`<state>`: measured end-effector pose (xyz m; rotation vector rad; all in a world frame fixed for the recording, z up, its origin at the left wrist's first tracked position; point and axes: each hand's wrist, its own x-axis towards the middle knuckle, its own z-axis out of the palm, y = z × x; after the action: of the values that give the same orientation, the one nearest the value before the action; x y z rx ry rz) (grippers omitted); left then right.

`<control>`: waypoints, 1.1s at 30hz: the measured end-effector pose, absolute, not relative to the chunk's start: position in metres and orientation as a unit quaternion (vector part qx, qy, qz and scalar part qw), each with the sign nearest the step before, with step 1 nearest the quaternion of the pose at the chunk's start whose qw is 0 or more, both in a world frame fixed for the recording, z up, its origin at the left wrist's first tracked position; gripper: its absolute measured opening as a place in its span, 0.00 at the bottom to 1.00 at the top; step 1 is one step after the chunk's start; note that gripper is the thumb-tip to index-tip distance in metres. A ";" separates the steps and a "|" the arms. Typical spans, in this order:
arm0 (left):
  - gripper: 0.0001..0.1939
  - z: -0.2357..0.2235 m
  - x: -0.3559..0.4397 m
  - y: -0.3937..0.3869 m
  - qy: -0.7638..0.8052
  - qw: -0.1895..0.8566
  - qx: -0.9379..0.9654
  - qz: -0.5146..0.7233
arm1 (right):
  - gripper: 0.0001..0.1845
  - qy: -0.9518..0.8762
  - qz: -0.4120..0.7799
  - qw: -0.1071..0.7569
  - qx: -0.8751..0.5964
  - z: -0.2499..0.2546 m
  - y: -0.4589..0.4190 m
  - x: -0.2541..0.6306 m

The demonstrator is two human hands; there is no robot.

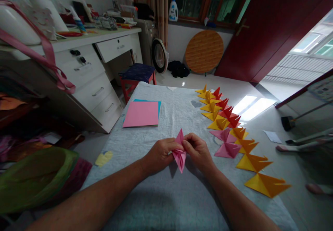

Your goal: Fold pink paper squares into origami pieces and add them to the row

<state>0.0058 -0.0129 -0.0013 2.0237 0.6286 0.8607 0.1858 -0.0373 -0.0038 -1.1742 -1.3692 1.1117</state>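
Note:
A partly folded pink origami paper (180,160) is held between my two hands above the cloth-covered table. Its two pointed ends stick out, one away from me and one toward me. My left hand (162,153) grips its left side with the thumb on top. On the right edge, my right hand (197,149) pinches the paper between thumb and fingers. Just right of my right hand stand two folded pink paper cranes (227,149). A stack of square paper (142,114), pink on top with blue showing beneath, lies at the far left of the table.
Rows of yellow paper cranes (218,122) and red paper cranes (229,113) line the table's right side, with orange-yellow ones (267,185) nearer me. A green-lined bin (39,179) stands at left. Beyond the table are a stool (137,73) and a white desk (78,68).

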 end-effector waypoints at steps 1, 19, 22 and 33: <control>0.06 -0.002 0.006 -0.012 0.253 0.415 0.804 0.343 | 0.11 -0.561 0.471 0.488 -0.474 -0.003 -0.036 0.187; 0.06 -0.005 0.006 -0.010 0.257 0.405 0.789 0.384 | 0.14 -0.560 0.544 0.428 -0.455 -0.008 -0.032 0.197; 0.07 -0.004 0.006 -0.010 0.257 0.407 0.790 0.379 | 0.13 -0.543 0.552 0.452 -0.443 -0.009 -0.032 0.195; 0.09 0.001 0.008 -0.009 0.337 0.446 0.718 0.416 | 0.04 -0.685 0.245 0.536 -0.429 0.004 -0.048 0.196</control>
<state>0.0076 -0.0091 0.0014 1.7780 0.8339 1.0309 0.1956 -0.0477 0.0040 -1.0216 -1.6303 0.5825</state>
